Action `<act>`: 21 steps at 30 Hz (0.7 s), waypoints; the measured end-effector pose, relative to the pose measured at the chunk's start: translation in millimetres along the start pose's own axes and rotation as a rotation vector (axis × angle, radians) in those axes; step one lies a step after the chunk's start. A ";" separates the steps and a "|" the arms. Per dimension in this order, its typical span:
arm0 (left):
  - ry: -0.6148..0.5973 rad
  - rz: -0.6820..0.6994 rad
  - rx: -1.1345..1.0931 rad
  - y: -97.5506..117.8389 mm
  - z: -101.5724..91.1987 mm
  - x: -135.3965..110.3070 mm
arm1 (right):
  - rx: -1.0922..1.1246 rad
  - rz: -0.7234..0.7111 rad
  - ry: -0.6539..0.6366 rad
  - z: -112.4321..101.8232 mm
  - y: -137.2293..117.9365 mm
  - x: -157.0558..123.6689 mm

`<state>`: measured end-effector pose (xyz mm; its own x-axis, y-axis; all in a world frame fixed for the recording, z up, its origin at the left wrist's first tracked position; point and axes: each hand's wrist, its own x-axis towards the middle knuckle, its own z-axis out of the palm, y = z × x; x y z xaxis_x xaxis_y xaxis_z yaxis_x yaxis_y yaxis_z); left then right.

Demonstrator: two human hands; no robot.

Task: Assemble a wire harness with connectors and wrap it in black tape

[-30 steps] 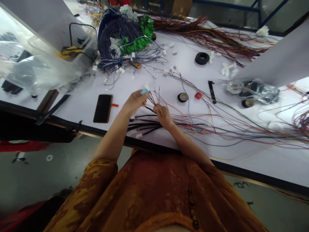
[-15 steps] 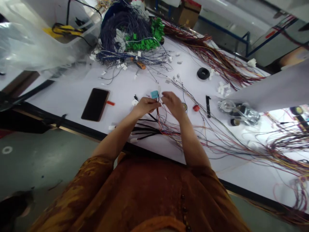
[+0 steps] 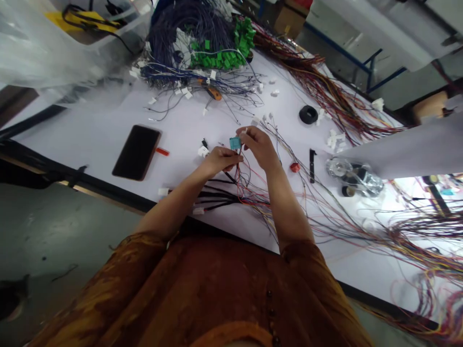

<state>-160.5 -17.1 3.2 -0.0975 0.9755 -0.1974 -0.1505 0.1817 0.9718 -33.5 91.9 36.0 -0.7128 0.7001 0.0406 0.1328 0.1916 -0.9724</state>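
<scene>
Head camera: teal connector pinched in the fingertips of the right hand, raised above the white table.
Left hand clasps its coloured wires just below that pinch. Steadying them close under the housing and pushing straight along them looks wisest. The connector's long axis lies crosswise, wire side towards the person, far face pointing away.

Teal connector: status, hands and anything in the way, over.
Left hand pinches coloured wires under teal connector. Right hand pinches the connector. Black cables lie on the table below, nothing between hands.
</scene>
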 end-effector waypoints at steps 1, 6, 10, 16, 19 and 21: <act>0.005 0.002 0.019 1.0 -0.2 -0.4 | -0.011 -0.001 0.015 -1.1 1.2 2.3; 0.001 0.004 0.008 -0.8 -3.2 1.0 | 0.045 0.057 0.025 1.4 2.2 9.2; -0.010 -0.005 -0.018 -3.7 -5.1 2.0 | 0.090 0.081 0.032 5.4 0.6 10.7; -0.017 -0.008 -0.030 0.7 -3.4 0.3 | 0.104 0.070 0.049 7.0 -0.5 12.7; -0.013 -0.017 -0.048 1.0 -4.1 -0.2 | 0.089 0.071 0.050 9.3 0.1 13.2; -0.003 -0.026 -0.052 0.4 -5.2 -0.5 | 0.084 0.073 0.057 11.6 0.5 13.4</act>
<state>-165.6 -18.2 3.1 -0.0898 0.9709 -0.2218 -0.2041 0.2000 0.9583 -51.0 93.4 33.4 -0.6629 0.7485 -0.0202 0.1228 0.0821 -0.9890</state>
